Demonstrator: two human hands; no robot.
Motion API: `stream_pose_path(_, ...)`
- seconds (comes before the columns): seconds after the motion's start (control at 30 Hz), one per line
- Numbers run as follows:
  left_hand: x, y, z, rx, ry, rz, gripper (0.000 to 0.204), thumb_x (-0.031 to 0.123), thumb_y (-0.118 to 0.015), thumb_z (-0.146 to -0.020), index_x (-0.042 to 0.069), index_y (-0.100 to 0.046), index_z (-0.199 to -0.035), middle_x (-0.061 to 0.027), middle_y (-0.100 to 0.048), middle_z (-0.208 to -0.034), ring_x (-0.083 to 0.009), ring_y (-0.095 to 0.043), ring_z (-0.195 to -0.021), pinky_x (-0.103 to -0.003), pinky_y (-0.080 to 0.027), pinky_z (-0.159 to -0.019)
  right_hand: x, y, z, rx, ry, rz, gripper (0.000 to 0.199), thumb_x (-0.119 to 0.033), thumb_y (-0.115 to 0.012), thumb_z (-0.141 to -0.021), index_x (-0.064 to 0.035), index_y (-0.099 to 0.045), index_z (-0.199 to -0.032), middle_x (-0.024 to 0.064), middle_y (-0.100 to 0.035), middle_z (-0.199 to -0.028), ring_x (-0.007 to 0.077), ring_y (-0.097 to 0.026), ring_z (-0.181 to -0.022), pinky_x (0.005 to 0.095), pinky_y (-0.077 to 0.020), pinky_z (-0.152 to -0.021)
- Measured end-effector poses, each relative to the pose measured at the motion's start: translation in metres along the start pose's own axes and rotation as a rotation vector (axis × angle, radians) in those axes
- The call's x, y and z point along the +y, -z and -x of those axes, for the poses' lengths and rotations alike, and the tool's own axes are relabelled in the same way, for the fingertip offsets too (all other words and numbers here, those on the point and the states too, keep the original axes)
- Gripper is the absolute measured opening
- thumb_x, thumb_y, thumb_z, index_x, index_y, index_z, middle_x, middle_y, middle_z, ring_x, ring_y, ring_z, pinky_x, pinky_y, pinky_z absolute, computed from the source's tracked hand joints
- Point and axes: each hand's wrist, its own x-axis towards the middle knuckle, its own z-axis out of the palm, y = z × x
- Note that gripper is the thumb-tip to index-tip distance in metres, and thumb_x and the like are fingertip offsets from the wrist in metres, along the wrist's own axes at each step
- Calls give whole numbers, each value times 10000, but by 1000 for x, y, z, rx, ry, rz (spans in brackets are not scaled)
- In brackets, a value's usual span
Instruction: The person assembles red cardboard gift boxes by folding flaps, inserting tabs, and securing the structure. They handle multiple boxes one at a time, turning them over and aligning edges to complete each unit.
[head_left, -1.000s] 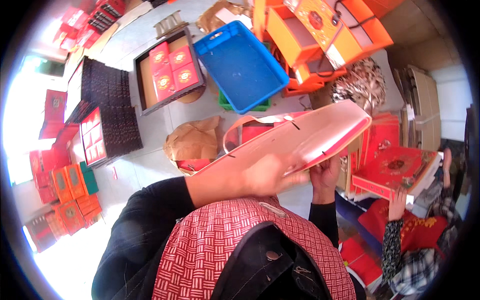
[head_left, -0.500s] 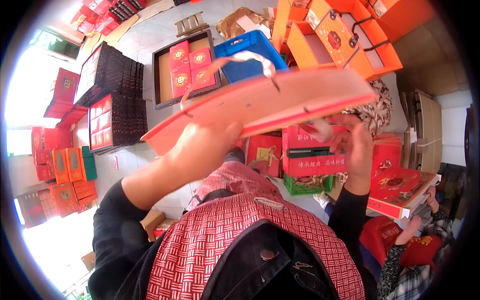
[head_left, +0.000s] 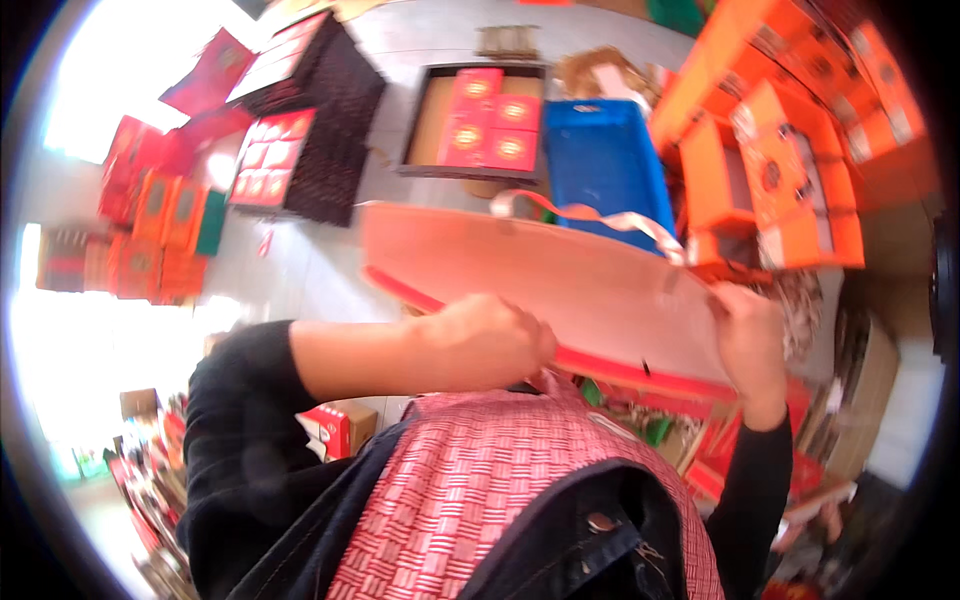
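Observation:
Between my hands is a red gift bag [head_left: 540,280] with a pale inside, its long opening facing up. A pink ribbon handle [head_left: 590,213] loops over its far edge. My left hand [head_left: 485,343] is closed at the near red edge, apparently on the near ribbon handle, though the fingers mostly hide it. At the bag's right end, my right hand [head_left: 750,335] pinches the side, thumb and fingers around the rim. Motion blurs the bag somewhat, and its outer front is out of sight.
Beyond the bag are a black-rimmed tray [head_left: 425,120] with red boxes [head_left: 490,115] and a blue crate [head_left: 605,165]. Orange gift bags [head_left: 795,180] crowd the right. Stacked dark boxes [head_left: 340,120] and orange boxes [head_left: 155,230] stand on the left.
The bag has swung so its right end is lower and nearer. My right hand has moved from the near ribbon to the right end; my left hand has shifted right. The whole view has turned left.

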Motion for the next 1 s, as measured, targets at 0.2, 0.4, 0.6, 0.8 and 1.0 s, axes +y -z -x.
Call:
stream_pose_path(0.2, 4, -21, 38, -82, 160, 202, 71, 134, -533, -761, 63, -531, -758, -69, -592, -723, -250, -616, -658, -345, -491, -625, 9, -4, 2, -321, -23, 10, 132, -131, -600, -768, -11, -588, -715, 204, -561, -659, 392, -571, -681, 471, -433, -582)
stream_pose_path(0.4, 12, -22, 53, -52, 311, 274, 99, 101, -561, -714, 42, -547, -792, -82, -630, -808, -264, -616, -859, -365, -471, -753, 5, -21, -19, -353, 185, -59, 158, -163, -585, -767, -12, -589, -721, 218, -571, -702, 392, -579, -722, 471, -454, -619)
stream_pose_path(0.6, 1, -2, 35, 85, 248, 75, 293, 57, -638, -664, 24, -595, -953, -152, -616, -1046, -293, -564, -1054, -378, -444, -903, 5, -24, -34, -353, 132, -55, 156, -156, -578, -776, -15, -623, -729, 186, -594, -682, 355, -600, -687, 445, -472, -619)
stream_pose_path(0.8, -58, 36, 0, 553, 187, 5, 388, 159, -708, -686, 51, -609, -1045, -144, -590, -1120, -309, -542, -1079, -395, -421, -924, -2, -37, -33, -316, 93, 23, 114, -122, -565, -792, -21, -617, -777, 172, -583, -684, 347, -580, -657, 427, -443, -589)
stream_pose_path(1.0, -116, 8, -15, -78, 412, -1, 297, 207, -620, -772, 114, -617, -1054, -98, -651, -900, -292, -627, -792, -401, -492, -695, -28, -38, -52, -296, 186, 179, 82, -86, -518, -750, -31, -578, -740, 137, -603, -685, 310, -610, -624, 408, -482, -566)
